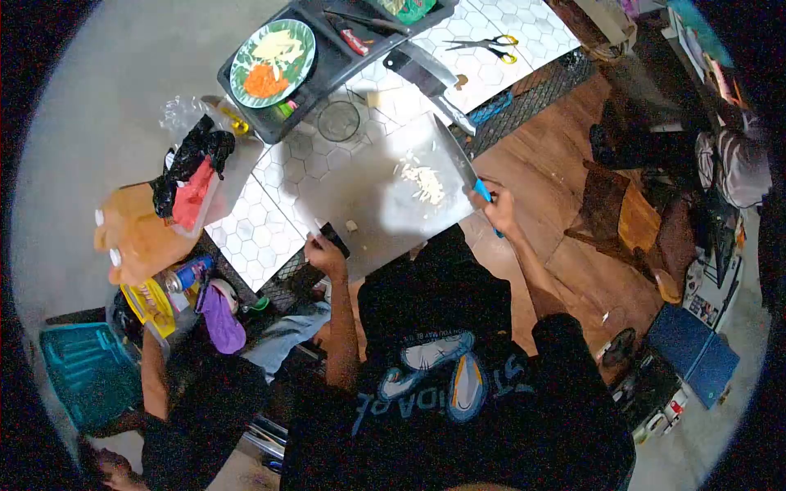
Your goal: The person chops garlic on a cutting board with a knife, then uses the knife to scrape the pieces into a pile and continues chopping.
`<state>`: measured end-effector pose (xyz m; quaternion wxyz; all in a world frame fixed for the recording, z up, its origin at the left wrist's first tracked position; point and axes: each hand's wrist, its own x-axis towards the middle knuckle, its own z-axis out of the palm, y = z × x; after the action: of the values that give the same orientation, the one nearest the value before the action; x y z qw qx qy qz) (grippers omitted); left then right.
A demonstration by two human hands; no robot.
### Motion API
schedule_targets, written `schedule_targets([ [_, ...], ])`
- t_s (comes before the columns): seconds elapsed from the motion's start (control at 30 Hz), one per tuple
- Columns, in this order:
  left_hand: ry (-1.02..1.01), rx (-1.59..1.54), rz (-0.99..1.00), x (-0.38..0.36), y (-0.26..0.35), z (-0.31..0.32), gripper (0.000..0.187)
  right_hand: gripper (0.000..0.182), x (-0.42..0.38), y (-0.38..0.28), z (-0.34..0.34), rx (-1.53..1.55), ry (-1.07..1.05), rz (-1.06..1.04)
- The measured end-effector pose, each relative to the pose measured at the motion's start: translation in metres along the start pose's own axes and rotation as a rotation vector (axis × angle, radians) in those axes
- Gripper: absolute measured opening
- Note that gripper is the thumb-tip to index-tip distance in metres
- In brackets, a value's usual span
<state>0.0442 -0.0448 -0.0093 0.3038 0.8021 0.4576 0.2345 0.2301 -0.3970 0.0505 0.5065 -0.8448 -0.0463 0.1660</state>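
A pale, greyish cutting board (pixel 393 233) lies at the near edge of the tiled table. On its right part is a small heap of white cut strips (pixel 424 185), with a few loose bits near the left end. My right hand (pixel 500 211) is closed round the blue handle of a knife (pixel 458 154), whose long blade lies along the board's right side. At the board's near left corner, my left hand (pixel 327 255) grips the edge, beside a dark rectangular piece (pixel 335 240). Its fingertips are partly hidden.
A plate (pixel 304 61) of orange and pale shreds stands on a black tray (pixel 327 49). Past the board are a glass bowl (pixel 338 120), a cleaver (pixel 422 67) and yellow-handled scissors (pixel 491 47). Bags and bottles crowd the left; another person's arm (pixel 154 372) is at lower left.
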Motion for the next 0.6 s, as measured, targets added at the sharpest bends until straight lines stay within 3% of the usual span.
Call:
schedule_targets([
  [0.17, 0.092, 0.179, 0.029, 0.003, 0.033, 0.030, 0.030, 0.020, 0.042, 0.003, -0.017, 0.032, 0.025, -0.122],
  [0.23, -0.171, 0.314, -0.058, 0.007, 0.036, 0.033, 0.032, 0.021, 0.055, 0.021, -0.013, 0.054, 0.057, -0.132],
  [0.37, 0.025, 0.443, -0.049, -0.007, 0.043, 0.049, 0.050, 0.026, 0.062, 0.019, -0.018, -0.001, 0.107, -0.036],
  [0.47, 0.097, 0.413, 0.095, -0.002, 0.082, 0.040, 0.053, 0.029, 0.062, 0.025, -0.008, 0.015, 0.180, -0.043],
  [0.53, 0.105, 0.121, 0.435, 0.013, 0.120, 0.036, 0.076, 0.030, 0.060, 0.024, -0.004, 0.030, 0.221, -0.129],
  [0.57, 0.103, 0.121, 0.434, 0.019, 0.134, 0.041, 0.076, 0.032, 0.059, 0.023, -0.002, 0.042, 0.259, -0.219],
  [0.6, 0.035, -0.020, 0.405, 0.028, 0.150, 0.050, 0.088, 0.032, 0.059, 0.022, 0.000, 0.040, 0.262, -0.219],
])
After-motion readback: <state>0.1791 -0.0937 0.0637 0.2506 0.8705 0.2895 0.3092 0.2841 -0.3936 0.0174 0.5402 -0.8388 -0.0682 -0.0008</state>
